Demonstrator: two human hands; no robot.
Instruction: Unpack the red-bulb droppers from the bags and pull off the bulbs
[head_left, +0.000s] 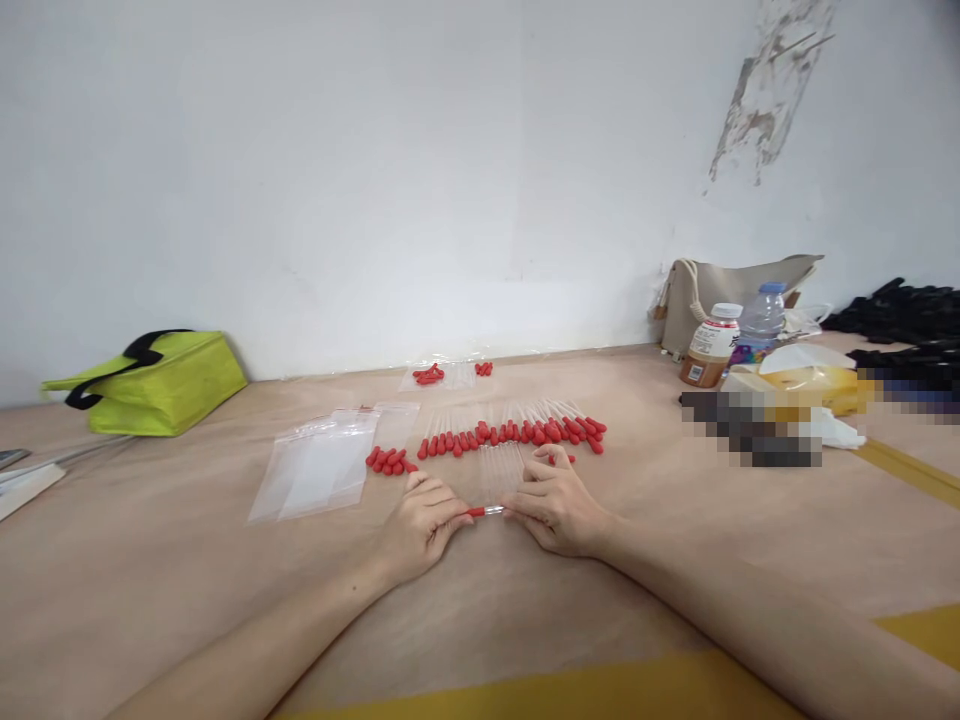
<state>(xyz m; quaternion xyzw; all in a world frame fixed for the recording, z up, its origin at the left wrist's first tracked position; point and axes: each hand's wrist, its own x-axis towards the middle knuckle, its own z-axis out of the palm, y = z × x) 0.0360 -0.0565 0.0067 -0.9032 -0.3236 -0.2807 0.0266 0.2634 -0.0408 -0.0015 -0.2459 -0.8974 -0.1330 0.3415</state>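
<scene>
From where I run this, the work centres on one red bulb (475, 512) and a clear tube (493, 510), end to end just above the table (450, 640). My left hand (426, 522) is pinched on the bulb, my right hand (556, 508) on the tube. I judge the step as joining the two; the next move calls for keeping them in line under a firm, gentle push. Bare tubes (501, 470) lie just beyond, loose bulbs (386, 461) by my left fingers, and farther off a row of droppers (517, 433). Flat clear bags (330, 462) at left look empty. Red pieces (429, 375) lie at a far bag (454, 377); inside or on top, I can't tell. At right, a bottle (709, 352) holds brown drink.
</scene>
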